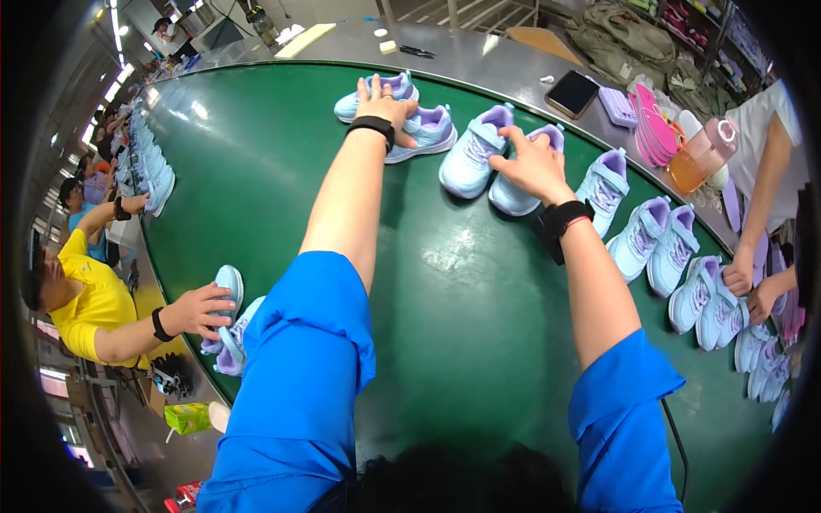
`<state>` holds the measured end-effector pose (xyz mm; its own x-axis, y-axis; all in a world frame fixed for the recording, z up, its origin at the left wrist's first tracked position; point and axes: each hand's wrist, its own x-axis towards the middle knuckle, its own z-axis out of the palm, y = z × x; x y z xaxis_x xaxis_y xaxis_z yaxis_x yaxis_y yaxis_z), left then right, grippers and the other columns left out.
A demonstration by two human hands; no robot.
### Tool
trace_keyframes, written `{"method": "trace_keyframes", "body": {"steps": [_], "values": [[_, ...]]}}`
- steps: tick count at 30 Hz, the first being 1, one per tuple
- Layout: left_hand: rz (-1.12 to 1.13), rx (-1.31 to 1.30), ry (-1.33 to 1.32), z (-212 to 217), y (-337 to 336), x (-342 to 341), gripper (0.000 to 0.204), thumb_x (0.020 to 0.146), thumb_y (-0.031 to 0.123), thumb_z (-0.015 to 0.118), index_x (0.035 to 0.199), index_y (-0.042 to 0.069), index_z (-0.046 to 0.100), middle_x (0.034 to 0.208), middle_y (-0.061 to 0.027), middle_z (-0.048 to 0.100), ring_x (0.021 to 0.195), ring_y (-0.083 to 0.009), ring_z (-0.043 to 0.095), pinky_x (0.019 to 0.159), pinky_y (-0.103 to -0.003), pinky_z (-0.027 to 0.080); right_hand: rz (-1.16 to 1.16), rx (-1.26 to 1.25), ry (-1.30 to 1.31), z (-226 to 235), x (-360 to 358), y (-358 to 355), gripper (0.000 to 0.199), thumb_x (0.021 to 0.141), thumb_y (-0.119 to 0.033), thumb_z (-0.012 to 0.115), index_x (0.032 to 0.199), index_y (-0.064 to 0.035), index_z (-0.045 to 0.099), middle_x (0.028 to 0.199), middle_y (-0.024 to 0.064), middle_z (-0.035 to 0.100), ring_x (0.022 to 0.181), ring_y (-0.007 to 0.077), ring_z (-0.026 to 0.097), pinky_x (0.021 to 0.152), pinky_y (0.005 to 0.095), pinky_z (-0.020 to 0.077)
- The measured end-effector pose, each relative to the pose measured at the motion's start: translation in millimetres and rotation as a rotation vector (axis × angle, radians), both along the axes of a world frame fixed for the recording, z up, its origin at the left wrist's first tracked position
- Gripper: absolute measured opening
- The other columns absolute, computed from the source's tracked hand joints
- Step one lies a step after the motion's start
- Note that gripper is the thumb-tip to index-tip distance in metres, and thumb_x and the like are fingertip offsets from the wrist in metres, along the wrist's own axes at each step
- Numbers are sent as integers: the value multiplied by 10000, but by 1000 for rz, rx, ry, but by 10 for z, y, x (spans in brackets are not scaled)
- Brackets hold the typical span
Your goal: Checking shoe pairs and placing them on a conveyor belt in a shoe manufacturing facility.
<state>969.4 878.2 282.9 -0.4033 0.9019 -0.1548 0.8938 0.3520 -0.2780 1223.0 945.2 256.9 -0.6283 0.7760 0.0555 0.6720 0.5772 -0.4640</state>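
My left hand [385, 111] reaches to the table's far side and lies over a pale blue sneaker [346, 107] with lilac lining, fingers spread on its upper. A matching sneaker [432, 132] sits against the thumb side of that hand. Farther right, my right hand [532, 164] is over another light blue sneaker [513, 197], its thumb and forefinger apart; its other fingers are partly hidden at the shoe's opening. Just left of it stands that shoe's mate [470, 158], toe toward me. Both hands appear open.
More sneakers [637, 239] line the green table [428, 342] to the right, near a co-worker's hands [740, 274]. At left, a person in yellow touches a sneaker [229, 282] with one hand. A phone [573, 92] and a drink bottle [701, 154] rest along the metal edge.
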Motion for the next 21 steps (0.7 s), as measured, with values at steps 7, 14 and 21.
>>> {"method": "trace_keyframes", "body": {"steps": [7,14,21], "values": [[-95,77,64,-32,-90,147,505,690,513,740,1121,268,642,1178,-162,568,1223,-313,461,1089,-614,187,29,360,237,-1,180,-391,423,646,-187,727,1053,-144,621,1014,180,526,1001,347,505,889,421,388],[-332,527,139,-92,-855,547,170,710,164,669,871,162,722,1140,-188,545,1135,-335,463,1025,-447,313,287,212,419,279,1141,-2413,290,556,-55,637,837,-125,650,922,138,520,937,312,520,878,432,381],[-718,291,-231,512,-1659,1362,252,626,84,660,866,127,723,1065,-199,556,1133,-342,466,1006,-460,328,-544,-105,151,726,2935,-3310,314,557,-91,775,847,-130,662,883,118,632,798,319,623,720,402,502]]}}
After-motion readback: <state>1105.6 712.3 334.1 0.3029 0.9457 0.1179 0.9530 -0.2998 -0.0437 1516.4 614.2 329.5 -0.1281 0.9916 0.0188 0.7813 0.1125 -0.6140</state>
